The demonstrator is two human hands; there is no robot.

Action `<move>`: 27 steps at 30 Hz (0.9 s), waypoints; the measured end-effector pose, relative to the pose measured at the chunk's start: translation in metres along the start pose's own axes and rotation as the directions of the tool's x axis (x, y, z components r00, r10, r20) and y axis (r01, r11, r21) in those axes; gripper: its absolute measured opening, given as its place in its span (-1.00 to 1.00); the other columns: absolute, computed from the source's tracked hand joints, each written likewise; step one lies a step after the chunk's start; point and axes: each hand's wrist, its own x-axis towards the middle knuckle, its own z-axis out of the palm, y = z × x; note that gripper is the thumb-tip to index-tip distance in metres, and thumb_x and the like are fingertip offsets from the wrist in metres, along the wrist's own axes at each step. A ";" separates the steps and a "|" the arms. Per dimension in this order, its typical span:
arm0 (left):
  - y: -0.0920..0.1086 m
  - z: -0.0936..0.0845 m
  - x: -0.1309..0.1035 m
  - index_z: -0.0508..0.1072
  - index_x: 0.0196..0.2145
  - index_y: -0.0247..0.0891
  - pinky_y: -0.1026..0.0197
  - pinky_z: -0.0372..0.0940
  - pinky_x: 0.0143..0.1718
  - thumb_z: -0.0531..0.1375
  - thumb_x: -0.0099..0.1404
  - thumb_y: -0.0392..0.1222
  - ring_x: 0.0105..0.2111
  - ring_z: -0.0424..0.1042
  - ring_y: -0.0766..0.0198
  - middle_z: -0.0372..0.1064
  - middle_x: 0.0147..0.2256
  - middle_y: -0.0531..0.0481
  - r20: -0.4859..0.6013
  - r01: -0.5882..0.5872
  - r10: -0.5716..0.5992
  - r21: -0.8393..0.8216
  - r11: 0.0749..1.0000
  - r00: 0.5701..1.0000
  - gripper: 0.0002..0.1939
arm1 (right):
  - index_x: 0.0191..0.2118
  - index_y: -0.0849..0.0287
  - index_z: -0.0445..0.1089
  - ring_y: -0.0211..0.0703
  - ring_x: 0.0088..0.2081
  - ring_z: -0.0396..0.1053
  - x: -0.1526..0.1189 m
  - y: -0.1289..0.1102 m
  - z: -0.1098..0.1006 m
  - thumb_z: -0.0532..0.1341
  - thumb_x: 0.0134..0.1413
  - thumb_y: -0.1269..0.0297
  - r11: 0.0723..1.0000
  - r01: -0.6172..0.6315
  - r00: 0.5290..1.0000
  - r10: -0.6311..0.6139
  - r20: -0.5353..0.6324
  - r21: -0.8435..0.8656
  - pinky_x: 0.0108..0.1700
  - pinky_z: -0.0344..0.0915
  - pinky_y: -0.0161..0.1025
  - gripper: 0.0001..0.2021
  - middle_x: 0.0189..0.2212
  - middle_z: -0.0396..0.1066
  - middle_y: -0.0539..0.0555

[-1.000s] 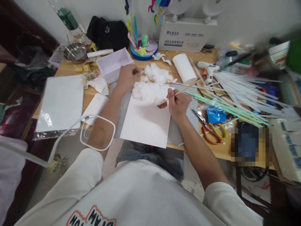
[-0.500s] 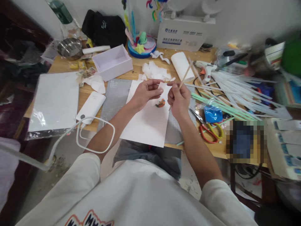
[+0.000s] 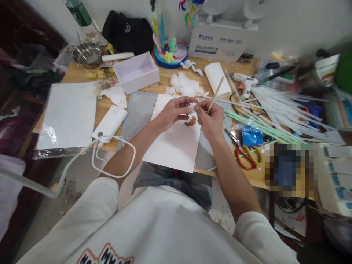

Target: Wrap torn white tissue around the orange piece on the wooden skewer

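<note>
Above the white sheet of paper (image 3: 173, 146), the left hand (image 3: 176, 112) and the right hand (image 3: 210, 117) pinch a small piece of white tissue (image 3: 193, 106) between their fingertips, the right hand also holding a thin wooden stick (image 3: 216, 94) that slants upward. Just below the tissue, a small orange-and-dark figure (image 3: 191, 121) lies on the sheet, which rests over a grey cutting mat (image 3: 137, 113) on the wooden worktop (image 3: 108, 106).

Wooden table (image 3: 110, 110); on it lie a lilac box (image 3: 137, 73), scissors (image 3: 247, 157), a grey mat (image 3: 137, 110).
</note>
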 end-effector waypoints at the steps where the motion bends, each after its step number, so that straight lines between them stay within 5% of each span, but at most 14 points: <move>1: 0.000 -0.001 0.001 0.57 -0.11 -0.21 0.38 0.41 -0.31 0.35 0.14 -0.26 -0.38 0.39 0.45 0.34 -0.37 0.10 -0.006 0.010 -0.011 -0.019 1.000 1.000 -0.68 | -0.42 0.10 0.37 -0.40 -0.56 0.04 0.000 0.000 0.000 0.34 0.04 0.03 1.000 -0.013 1.000 0.013 0.005 0.008 -0.51 -0.01 -0.30 -0.73 -0.60 0.16 -0.12; 7: 0.003 0.001 0.001 0.57 -0.13 -0.28 0.36 0.39 -0.36 0.30 0.13 -0.28 -0.42 0.36 0.45 0.39 -0.36 0.05 -0.024 0.069 -0.069 -0.009 0.998 0.997 -0.70 | -0.47 0.11 0.39 -0.41 -0.56 0.03 0.001 0.000 -0.002 0.36 -0.04 0.11 0.998 -0.035 0.999 0.035 0.002 0.050 -0.52 -0.04 -0.31 -0.78 -0.63 0.17 -0.12; 15: 0.008 0.003 -0.003 0.49 -0.33 -0.31 0.36 0.35 -0.40 0.35 0.11 -0.23 -0.44 0.34 0.45 0.35 -0.41 0.08 0.003 0.117 -0.118 0.111 0.987 0.993 -0.83 | -0.48 0.12 0.40 -0.42 -0.59 0.03 -0.002 -0.010 -0.004 0.34 -0.03 0.18 0.994 0.016 0.999 -0.019 -0.028 -0.111 -0.54 -0.04 -0.31 -0.83 -0.66 0.19 -0.14; 21: 0.002 0.005 -0.002 0.34 -0.40 -0.30 0.33 0.38 -0.24 0.42 0.09 -0.22 -0.38 0.40 0.46 0.34 -0.42 0.12 0.011 0.084 -0.084 0.011 0.996 0.996 -0.70 | -0.49 0.12 0.39 -0.41 -0.57 0.04 -0.003 -0.011 -0.005 0.33 -0.02 0.22 0.986 0.033 0.999 -0.033 0.005 -0.166 -0.52 -0.03 -0.31 -0.85 -0.66 0.21 -0.13; 27: 0.000 0.006 -0.002 0.25 -0.41 -0.26 0.39 0.32 -0.33 0.41 0.07 -0.33 -0.45 0.36 0.50 0.29 -0.47 0.18 0.013 0.036 -0.035 -0.068 0.997 0.999 -0.65 | -0.49 0.13 0.38 -0.43 -0.58 0.05 -0.003 -0.012 -0.005 0.34 -0.03 0.20 0.987 0.023 0.999 -0.016 0.045 -0.162 -0.51 -0.03 -0.31 -0.82 -0.66 0.21 -0.15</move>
